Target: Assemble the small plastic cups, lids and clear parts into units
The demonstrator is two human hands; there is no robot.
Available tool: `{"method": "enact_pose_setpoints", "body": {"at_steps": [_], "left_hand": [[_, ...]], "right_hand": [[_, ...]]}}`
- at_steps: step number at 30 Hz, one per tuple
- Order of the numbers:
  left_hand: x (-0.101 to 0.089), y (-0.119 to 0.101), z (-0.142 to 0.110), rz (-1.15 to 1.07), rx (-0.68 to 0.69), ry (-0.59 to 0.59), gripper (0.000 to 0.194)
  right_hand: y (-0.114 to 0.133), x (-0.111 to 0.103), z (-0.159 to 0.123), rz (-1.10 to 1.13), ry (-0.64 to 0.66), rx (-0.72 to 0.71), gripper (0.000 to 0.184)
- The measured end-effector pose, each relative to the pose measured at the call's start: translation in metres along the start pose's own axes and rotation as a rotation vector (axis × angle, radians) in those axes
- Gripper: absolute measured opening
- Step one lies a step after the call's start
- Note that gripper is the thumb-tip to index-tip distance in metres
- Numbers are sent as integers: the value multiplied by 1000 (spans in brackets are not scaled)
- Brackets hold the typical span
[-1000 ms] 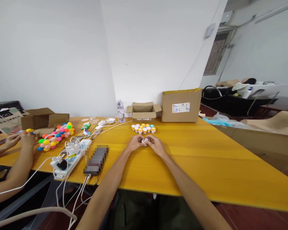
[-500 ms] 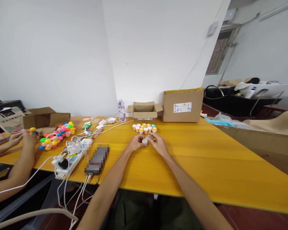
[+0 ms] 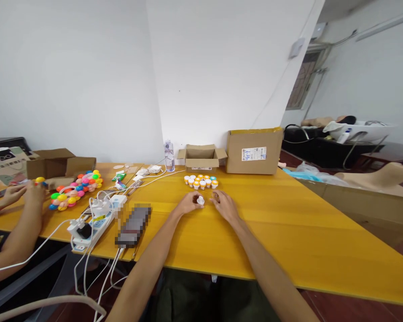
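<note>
L hand (image 3: 189,203) has small white rounded piece (image 3: 200,201) betw. thumb & fingers, just right of frame centre bottom half; fingers clamped on it, prob. pinched at the side so its top stays reachable for the other hand. Can't tell if its base touches the table (image 3: 289,214). R hand (image 3: 224,205) is just beside, fingers curled w/ a gap betw. it & the piece; can't tell if anything small sits inside the curl. Both forearms come in from bottom of frame, hands low over table, prob. for steady close work.

Group of small white tubs w/ orange, white & teal lids (image 3: 203,184) stands mid-frame, just beyond the hands, prob. bunched there to keep them in reach and out of the work spot. Open brown cardboard box (image 3: 201,166) behind them, flaps out, likely for easy access; taller closed brown cardboard box w/ white label (image 3: 238,156) to its right, clear plastic bottle (image 3: 169,156) to its left, all up near wall. White power strip (image 3: 102,226) + cables lower left, apart from hands. Far left, co-worker's hand (image 3: 35,194) near multicoloured ball string (image 3: 83,185)

Vs. earlier frames: hands were together at the piece, now apart, R hand off it, L hand still has it; tubs & boxes same layout, view shifted slightly
</note>
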State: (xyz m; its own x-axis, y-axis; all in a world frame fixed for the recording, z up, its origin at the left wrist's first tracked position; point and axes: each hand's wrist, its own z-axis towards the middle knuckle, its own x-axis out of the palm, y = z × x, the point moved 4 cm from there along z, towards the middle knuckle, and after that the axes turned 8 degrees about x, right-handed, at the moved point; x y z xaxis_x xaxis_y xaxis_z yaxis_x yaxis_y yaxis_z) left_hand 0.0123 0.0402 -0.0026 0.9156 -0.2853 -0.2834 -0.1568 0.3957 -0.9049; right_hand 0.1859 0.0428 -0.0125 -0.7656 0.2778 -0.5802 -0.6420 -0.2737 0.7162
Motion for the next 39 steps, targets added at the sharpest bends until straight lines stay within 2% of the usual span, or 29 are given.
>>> {"method": "enact_pose_setpoints", "body": {"at_steps": [6, 12, 15, 19, 22, 26, 30, 33, 36, 37, 39], "left_hand": [[4, -8, -3, 49, 40, 18, 27], [-10, -15, 0, 168, 148, -213, 25], [-14, -11, 1, 258, 167, -243, 20], [-17, -5, 1, 380, 129, -239, 21], [-29, -3, -3, 479, 79, -355, 24], [-56, 1, -9, 585, -24, -534, 34], [-70, 5, -14, 632, -82, -633, 47], [-60, -1, -15, 676, -8, -652, 49], [-36, -17, -13, 699, 134, -604, 35], [-26, -22, -12, 671, 165, -559, 26], [-6, -29, -8, 586, 220, -371, 16]], "right_hand": [[3, 5, 2, 126, 67, 29, 21], [15, 31, 5, 408, 269, 32, 26], [20, 43, 4, 531, 328, -7, 24], [16, 45, -1, 541, 340, -22, 20], [13, 41, -5, 531, 346, -3, 20], [20, 37, -11, 518, 379, -4, 24], [32, 36, -17, 465, 413, -40, 26], [35, 37, -18, 414, 399, -62, 29], [34, 37, -17, 365, 370, -64, 27], [34, 36, -17, 346, 359, -67, 25], [33, 33, -15, 312, 330, -73, 21]]}}
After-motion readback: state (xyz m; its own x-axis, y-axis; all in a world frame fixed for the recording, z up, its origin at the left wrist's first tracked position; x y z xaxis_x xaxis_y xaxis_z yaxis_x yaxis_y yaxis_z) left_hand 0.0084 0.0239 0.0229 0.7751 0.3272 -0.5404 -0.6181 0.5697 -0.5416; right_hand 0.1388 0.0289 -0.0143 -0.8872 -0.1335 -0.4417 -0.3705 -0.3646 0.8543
